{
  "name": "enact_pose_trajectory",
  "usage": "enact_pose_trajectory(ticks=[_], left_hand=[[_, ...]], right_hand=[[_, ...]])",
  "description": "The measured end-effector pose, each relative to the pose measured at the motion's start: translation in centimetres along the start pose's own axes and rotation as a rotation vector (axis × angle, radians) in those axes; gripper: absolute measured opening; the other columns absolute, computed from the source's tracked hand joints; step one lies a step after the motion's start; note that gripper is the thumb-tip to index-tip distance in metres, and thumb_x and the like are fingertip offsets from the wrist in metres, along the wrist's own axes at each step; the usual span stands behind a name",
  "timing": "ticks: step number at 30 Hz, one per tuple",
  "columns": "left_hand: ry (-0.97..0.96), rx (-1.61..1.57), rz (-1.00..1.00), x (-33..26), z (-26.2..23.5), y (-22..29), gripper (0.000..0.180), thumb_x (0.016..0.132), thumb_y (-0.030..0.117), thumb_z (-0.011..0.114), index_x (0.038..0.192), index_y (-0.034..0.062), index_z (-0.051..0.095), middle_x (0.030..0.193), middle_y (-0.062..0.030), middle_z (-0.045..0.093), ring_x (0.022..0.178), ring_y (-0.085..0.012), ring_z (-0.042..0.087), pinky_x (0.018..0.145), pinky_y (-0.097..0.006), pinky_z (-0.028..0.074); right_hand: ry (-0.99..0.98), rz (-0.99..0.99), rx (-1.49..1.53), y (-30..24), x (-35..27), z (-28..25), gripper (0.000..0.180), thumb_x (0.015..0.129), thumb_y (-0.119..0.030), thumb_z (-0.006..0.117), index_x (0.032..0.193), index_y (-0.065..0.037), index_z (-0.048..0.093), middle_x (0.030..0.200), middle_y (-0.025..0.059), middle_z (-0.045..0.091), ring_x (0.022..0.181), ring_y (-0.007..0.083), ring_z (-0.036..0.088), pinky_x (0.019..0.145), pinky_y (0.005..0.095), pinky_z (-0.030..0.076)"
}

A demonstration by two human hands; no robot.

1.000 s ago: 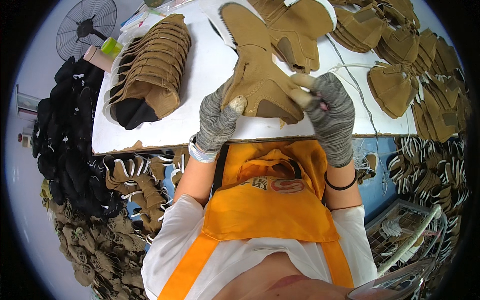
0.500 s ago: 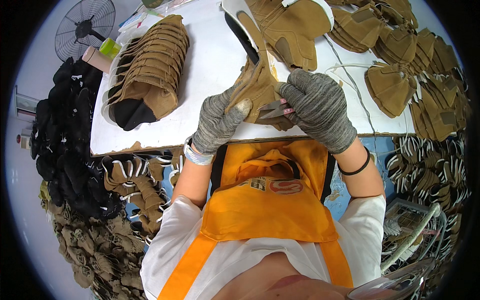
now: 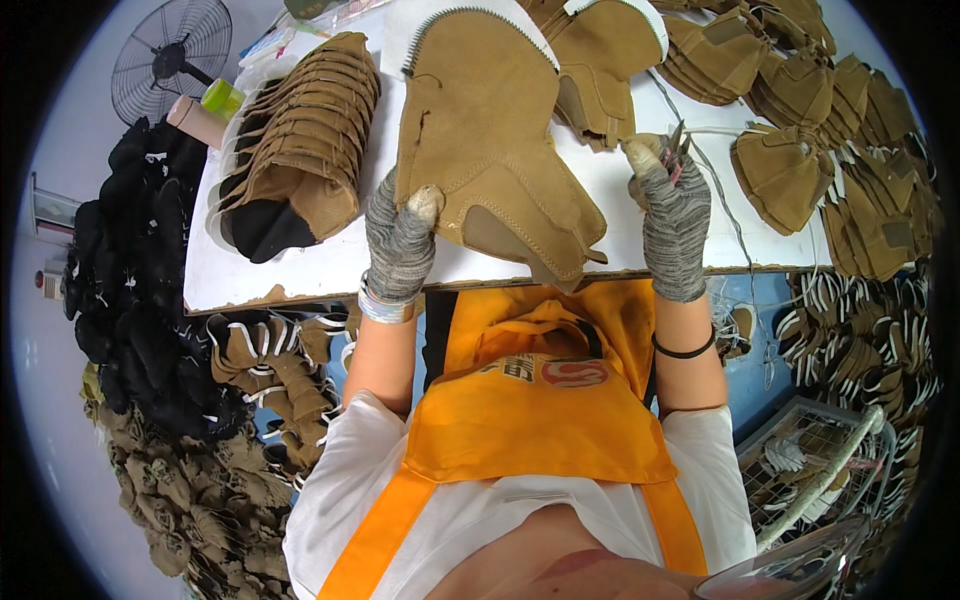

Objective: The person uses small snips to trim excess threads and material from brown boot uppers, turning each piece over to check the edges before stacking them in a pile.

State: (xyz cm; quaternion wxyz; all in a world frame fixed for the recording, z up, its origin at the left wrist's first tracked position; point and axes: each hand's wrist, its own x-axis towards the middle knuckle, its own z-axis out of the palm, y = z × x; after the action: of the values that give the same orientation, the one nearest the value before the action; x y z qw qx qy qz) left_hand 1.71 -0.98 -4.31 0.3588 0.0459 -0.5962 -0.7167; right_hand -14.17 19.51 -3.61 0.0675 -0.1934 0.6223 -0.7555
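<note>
A brown suede boot upper (image 3: pixel 490 130) with a pale stitched edge along its far curve is spread flat over the front of the table. My left hand (image 3: pixel 402 240), in a grey knit glove, pinches its left side with the thumb on top. My right hand (image 3: pixel 672 225), gloved alike, is apart from the upper on its right. A small pair of snips (image 3: pixel 676 150) sits in that hand, its dark blades pointing up past the curled fingers. Behind the upper lie more brown uppers (image 3: pixel 610 50).
Nested brown uppers (image 3: pixel 310 130) stand on the left of the white table (image 3: pixel 330 262), near a pink cup (image 3: pixel 193 122) and a fan (image 3: pixel 170 60). Stacked uppers (image 3: pixel 780 180) and a grey cable (image 3: pixel 720 190) are on the right. A wire basket (image 3: pixel 815 470) stands below right.
The upper has been turned from a folded, edge-on position to lying spread and facing up. My right hand has moved right, off it, and the snips now point upward rather than toward the upper.
</note>
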Motion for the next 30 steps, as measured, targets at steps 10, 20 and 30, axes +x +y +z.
enact_pose_trajectory(ticks=[10, 20, 30], left_hand=[[-0.059, -0.496, -0.174, 0.4, -0.1, -2.4, 0.073, 0.076, 0.036, 0.067, 0.133, 0.0001, 0.038, 0.125, -0.0165, 0.052, 0.108, -0.0299, 0.057, 0.09, -0.041, 0.05], [-0.044, -0.76, -0.415, 0.5, -1.4, -2.7, 0.065, 0.082, 0.038, 0.061, 0.133, 0.0057, 0.037, 0.125, -0.0155, 0.052, 0.111, -0.0296, 0.055, 0.089, -0.044, 0.051], [0.622, -0.782, -0.544, -2.1, -3.7, -4.8, 0.023, 0.096, 0.023, 0.05, 0.109, 0.0044, 0.057, 0.103, -0.0104, 0.062, 0.099, -0.0207, 0.059, 0.087, -0.033, 0.051]], right_hand=[[-0.175, 0.283, 0.08, 2.2, 0.2, -0.2, 0.035, 0.089, -0.032, 0.061, 0.105, -0.001, 0.058, 0.061, -0.0039, 0.047, 0.048, 0.0044, 0.04, 0.043, 0.0188, 0.032], [-0.233, 0.209, 0.246, 0.4, 0.0, 2.7, 0.04, 0.084, -0.032, 0.066, 0.11, -0.003, 0.058, 0.09, 0.0023, 0.062, 0.078, 0.007, 0.059, 0.065, 0.0182, 0.048], [-0.517, -0.151, -1.0, 9.9, 7.0, 5.8, 0.045, 0.089, -0.039, 0.052, 0.084, 0.005, 0.06, 0.084, 0.0241, 0.059, 0.082, 0.0348, 0.056, 0.081, 0.0411, 0.045]])
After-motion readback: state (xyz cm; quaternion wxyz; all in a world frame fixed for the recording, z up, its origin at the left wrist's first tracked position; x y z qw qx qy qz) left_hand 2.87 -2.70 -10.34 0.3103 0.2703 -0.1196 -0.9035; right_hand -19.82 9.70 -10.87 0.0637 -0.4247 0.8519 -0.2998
